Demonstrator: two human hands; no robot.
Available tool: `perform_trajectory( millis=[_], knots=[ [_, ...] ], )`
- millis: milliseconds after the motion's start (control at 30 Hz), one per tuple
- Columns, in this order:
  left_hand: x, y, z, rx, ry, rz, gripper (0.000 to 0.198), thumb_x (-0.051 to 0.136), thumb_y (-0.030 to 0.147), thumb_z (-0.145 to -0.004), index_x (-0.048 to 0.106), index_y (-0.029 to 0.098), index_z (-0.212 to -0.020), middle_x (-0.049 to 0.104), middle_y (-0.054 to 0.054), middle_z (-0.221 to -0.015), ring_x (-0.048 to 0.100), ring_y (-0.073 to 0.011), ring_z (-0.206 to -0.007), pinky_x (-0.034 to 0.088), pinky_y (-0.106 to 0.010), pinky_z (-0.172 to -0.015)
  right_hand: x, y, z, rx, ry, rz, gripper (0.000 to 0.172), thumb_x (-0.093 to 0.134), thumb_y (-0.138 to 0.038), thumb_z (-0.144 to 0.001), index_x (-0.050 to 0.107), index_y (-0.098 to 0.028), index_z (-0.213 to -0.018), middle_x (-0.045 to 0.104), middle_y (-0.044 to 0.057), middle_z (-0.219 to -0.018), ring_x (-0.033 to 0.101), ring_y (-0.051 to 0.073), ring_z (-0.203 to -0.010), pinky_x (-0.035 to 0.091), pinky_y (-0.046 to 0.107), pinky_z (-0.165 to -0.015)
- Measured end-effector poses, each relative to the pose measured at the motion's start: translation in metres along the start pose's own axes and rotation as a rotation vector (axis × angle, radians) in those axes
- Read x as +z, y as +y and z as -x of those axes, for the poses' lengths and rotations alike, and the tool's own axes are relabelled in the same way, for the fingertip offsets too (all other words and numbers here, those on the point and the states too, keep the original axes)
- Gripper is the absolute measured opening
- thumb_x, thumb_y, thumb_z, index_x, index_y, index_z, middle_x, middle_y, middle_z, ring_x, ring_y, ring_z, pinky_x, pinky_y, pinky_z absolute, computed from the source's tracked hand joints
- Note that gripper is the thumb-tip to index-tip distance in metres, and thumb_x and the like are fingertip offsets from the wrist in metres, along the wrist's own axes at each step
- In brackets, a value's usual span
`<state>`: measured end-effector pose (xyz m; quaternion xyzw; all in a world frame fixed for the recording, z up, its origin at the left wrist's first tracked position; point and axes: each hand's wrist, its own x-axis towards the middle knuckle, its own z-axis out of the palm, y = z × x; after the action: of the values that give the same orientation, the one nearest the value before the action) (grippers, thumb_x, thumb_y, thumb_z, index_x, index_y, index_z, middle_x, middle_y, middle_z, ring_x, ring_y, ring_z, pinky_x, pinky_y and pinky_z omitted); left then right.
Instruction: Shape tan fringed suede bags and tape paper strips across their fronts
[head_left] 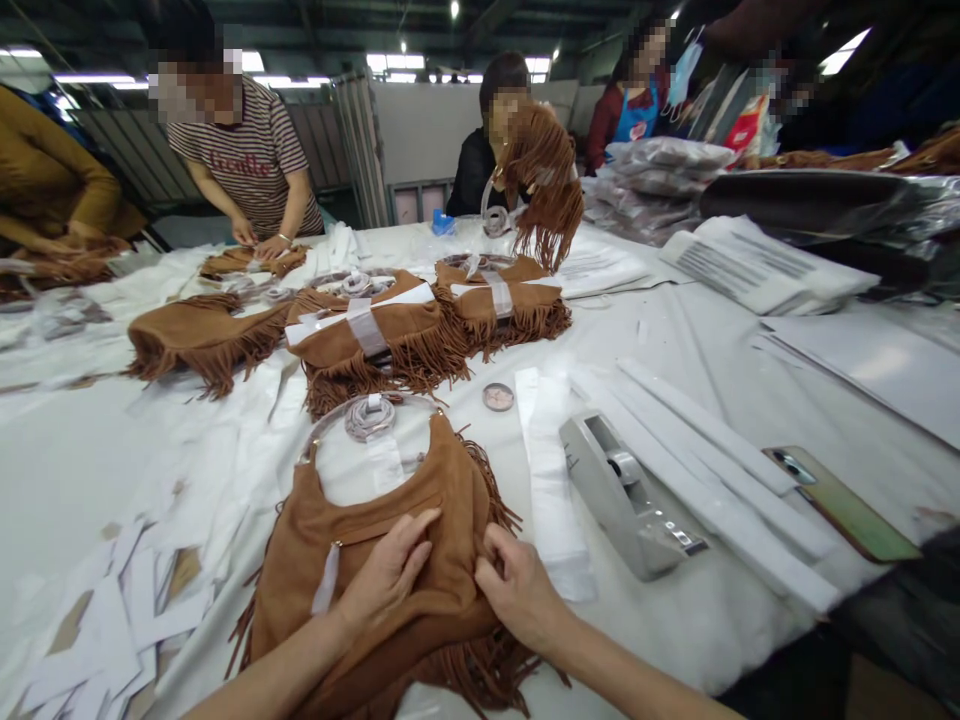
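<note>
A brown suede-look handbag [292, 560] with fringe lies on the table in front of me. Its wrapped handle [330, 420] curves away from me, with a coiled wrapped strap [369, 417] inside the loop. A zip pull in white wrapping [327, 580] hangs on the bag's front. Flat against the front panel rests my left hand [386, 575], its fingers stretched out. My right hand [517, 580] has curled fingers pinching the bag's right side near the fringe.
Several brown fringed bags [367, 335] stand beyond mine, some banded with white paper. To the right are a tape dispenser [622, 500], white paper strips [705, 480] and a phone [847, 510]. Paper scraps [112, 620] litter the left. Co-workers [240, 150] handle bags across the table.
</note>
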<state>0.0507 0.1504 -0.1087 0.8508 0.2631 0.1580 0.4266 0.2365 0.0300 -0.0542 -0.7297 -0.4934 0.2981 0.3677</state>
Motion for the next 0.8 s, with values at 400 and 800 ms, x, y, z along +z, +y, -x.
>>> perform_trajectory(
  millis=[400,800],
  knots=[
    [-0.001,0.001,-0.004,0.073,-0.301,-0.591,0.059,0.044,0.019,-0.088,0.033,0.044,-0.140,0.043,-0.001,-0.094,0.052,-0.0146,-0.072,0.045,-0.023,-0.065,-0.012,0.032,0.022,0.213,0.101,-0.026,0.011,0.047,-0.032,-0.077,0.044,-0.023,-0.072,0.044,-0.006,-0.056,0.045,0.013,-0.054,0.033,0.026,-0.055],
    [-0.011,0.129,-0.020,-0.167,-0.331,-0.450,0.030,0.060,0.045,-0.080,0.058,0.016,-0.089,0.062,-0.005,-0.086,0.059,-0.0222,-0.077,0.045,-0.031,-0.067,-0.031,-0.012,-0.054,0.235,-0.021,0.285,0.051,0.051,-0.062,-0.078,0.051,-0.020,-0.107,0.062,0.002,-0.073,0.060,0.021,-0.071,0.037,0.029,-0.062]
  ],
)
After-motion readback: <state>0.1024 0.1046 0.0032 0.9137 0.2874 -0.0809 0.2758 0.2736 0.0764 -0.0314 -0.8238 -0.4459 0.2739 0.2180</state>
